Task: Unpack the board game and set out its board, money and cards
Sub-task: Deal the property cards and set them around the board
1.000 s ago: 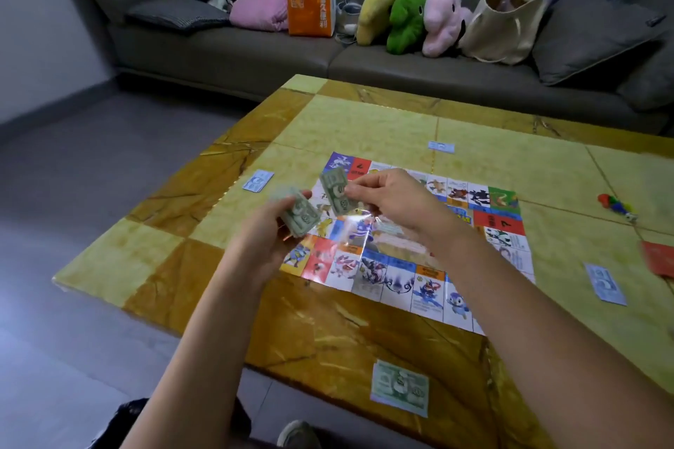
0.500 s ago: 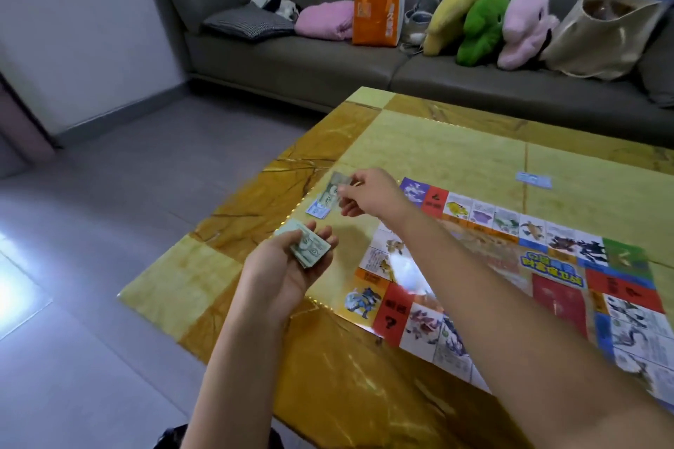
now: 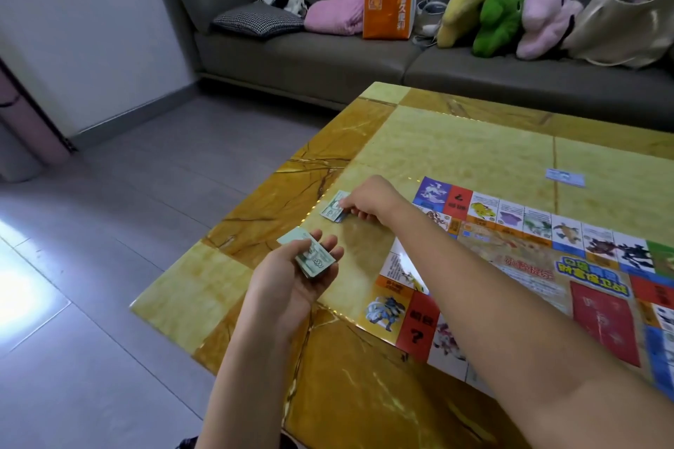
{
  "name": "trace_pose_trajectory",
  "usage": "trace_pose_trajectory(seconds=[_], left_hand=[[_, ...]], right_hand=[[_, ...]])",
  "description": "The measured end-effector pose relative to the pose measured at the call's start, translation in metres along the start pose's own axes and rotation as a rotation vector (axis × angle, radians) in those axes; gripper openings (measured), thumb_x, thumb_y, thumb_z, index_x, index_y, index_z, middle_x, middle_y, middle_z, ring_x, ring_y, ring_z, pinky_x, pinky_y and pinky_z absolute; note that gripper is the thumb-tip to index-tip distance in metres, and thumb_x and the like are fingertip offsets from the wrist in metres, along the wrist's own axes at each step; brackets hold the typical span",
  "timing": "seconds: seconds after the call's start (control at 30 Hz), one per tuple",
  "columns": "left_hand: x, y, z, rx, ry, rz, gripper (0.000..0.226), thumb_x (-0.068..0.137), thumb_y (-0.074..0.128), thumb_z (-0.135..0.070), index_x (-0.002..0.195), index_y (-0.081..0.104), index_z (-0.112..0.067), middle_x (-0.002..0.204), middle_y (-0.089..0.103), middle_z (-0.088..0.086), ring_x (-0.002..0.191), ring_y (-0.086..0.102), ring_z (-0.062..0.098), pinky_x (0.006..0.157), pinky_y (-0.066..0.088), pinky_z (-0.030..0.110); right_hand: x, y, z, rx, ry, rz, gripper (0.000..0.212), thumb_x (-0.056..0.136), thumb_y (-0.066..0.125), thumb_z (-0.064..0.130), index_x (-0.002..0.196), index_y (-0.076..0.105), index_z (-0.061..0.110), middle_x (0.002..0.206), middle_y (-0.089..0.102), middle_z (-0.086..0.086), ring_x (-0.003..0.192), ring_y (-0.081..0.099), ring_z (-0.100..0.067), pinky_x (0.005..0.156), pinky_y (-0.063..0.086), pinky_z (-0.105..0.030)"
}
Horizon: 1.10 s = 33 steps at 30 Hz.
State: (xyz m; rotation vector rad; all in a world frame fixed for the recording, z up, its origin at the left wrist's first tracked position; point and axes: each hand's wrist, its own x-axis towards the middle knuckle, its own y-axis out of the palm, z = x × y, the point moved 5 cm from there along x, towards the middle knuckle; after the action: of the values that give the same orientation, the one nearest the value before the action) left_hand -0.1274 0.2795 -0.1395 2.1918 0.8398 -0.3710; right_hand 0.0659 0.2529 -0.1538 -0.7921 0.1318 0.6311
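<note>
The colourful game board (image 3: 539,266) lies unfolded on the yellow marble table (image 3: 456,142). My left hand (image 3: 291,277) holds a stack of green play money (image 3: 312,259) in its palm, just left of the board's near corner. My right hand (image 3: 368,199) reaches across to the table's left edge and pinches a green banknote (image 3: 332,210) that lies on a blue note there. A blue note (image 3: 564,177) lies alone on the table beyond the board.
A grey sofa (image 3: 328,58) stands behind the table with an orange bag (image 3: 389,4), yellow, green and pink plush toys, a beige tote bag (image 3: 627,18) and cushions. Grey tiled floor (image 3: 109,230) spreads to the left.
My right hand carried one banknote from in front of me over to the table's left edge and set it down on the blue note. The view swung left. My left hand still holds the stack.
</note>
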Motion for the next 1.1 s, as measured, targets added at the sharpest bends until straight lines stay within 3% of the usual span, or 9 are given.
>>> trace_pose_trajectory(seconds=[0.13, 0.27, 0.4, 0.53, 0.67, 0.77, 0.97, 1.1], left_hand=[[0.001, -0.001, 0.0, -0.01, 0.003, -0.01, 0.021, 0.097, 0.041, -0.007, 0.105, 0.059, -0.001, 0.079, 0.073, 0.011, 0.078, 0.067, 0.024, 0.053, 0.055, 0.024], [0.003, -0.001, 0.003, -0.017, -0.011, -0.011, 0.023, 0.098, 0.04, -0.007, 0.108, 0.059, 0.001, 0.095, 0.069, 0.016, 0.085, 0.066, 0.027, 0.056, 0.057, 0.026], [0.003, 0.002, 0.004, -0.035, -0.02, 0.003, 0.026, 0.099, 0.036, -0.007, 0.108, 0.057, 0.005, 0.104, 0.066, 0.02, 0.093, 0.065, 0.031, 0.068, 0.058, 0.033], [0.003, 0.01, 0.007, -0.02, -0.011, 0.045, 0.027, 0.101, 0.033, -0.004, 0.101, 0.059, 0.005, 0.092, 0.071, 0.019, 0.085, 0.069, 0.029, 0.064, 0.059, 0.031], [0.003, 0.022, 0.012, 0.077, 0.047, 0.083, 0.017, 0.098, 0.042, -0.002, 0.102, 0.057, 0.004, 0.082, 0.073, 0.017, 0.071, 0.073, 0.024, 0.06, 0.06, 0.03], [0.003, 0.033, 0.019, 0.199, 0.099, 0.074, 0.01, 0.094, 0.052, -0.003, 0.102, 0.058, -0.001, 0.08, 0.073, 0.013, 0.071, 0.072, 0.021, 0.059, 0.06, 0.027], [0.001, 0.066, 0.035, 0.495, 0.212, 0.07, 0.009, 0.085, 0.066, -0.007, 0.094, 0.066, -0.008, 0.074, 0.073, 0.003, 0.067, 0.07, 0.012, 0.061, 0.057, 0.022], [0.004, 0.096, 0.053, 0.558, 0.226, 0.072, 0.012, 0.085, 0.067, -0.011, 0.096, 0.067, -0.006, 0.077, 0.071, 0.006, 0.066, 0.068, 0.013, 0.06, 0.056, 0.021]], right_hand=[[0.002, 0.0, 0.001, 0.009, 0.003, 0.014, 0.018, 0.086, 0.068, 0.016, 0.076, 0.068, 0.001, 0.06, 0.058, -0.005, 0.048, 0.049, -0.015, 0.049, 0.039, -0.025], [0.002, -0.001, 0.002, -0.008, 0.009, 0.024, 0.02, 0.085, 0.067, 0.01, 0.067, 0.063, 0.001, 0.059, 0.058, -0.007, 0.048, 0.05, -0.015, 0.049, 0.041, -0.025], [0.001, -0.004, 0.002, -0.036, 0.005, 0.029, 0.023, 0.085, 0.067, 0.009, 0.063, 0.06, 0.002, 0.059, 0.057, -0.007, 0.048, 0.049, -0.016, 0.05, 0.04, -0.025], [-0.012, -0.017, 0.003, 0.104, -0.116, 0.004, 0.026, 0.088, 0.066, 0.014, 0.065, 0.055, 0.008, 0.063, 0.057, -0.006, 0.048, 0.047, -0.015, 0.047, 0.038, -0.023], [-0.054, -0.033, 0.012, 0.19, -0.323, 0.22, 0.022, 0.091, 0.064, 0.027, 0.083, 0.066, 0.007, 0.068, 0.061, -0.003, 0.052, 0.055, -0.01, 0.05, 0.045, -0.018], [-0.081, -0.051, 0.005, 0.095, -0.377, 0.337, 0.028, 0.084, 0.07, 0.031, 0.093, 0.07, 0.006, 0.08, 0.069, -0.006, 0.066, 0.063, -0.012, 0.057, 0.049, -0.019], [-0.107, -0.091, -0.027, 0.062, -0.363, 0.221, 0.02, 0.079, 0.077, 0.021, 0.085, 0.073, 0.003, 0.078, 0.071, -0.012, 0.063, 0.063, -0.01, 0.057, 0.049, -0.018], [-0.118, -0.121, -0.055, 0.093, -0.335, 0.167, 0.009, 0.081, 0.074, 0.015, 0.083, 0.072, 0.006, 0.069, 0.069, -0.003, 0.059, 0.063, -0.006, 0.056, 0.049, -0.015]])
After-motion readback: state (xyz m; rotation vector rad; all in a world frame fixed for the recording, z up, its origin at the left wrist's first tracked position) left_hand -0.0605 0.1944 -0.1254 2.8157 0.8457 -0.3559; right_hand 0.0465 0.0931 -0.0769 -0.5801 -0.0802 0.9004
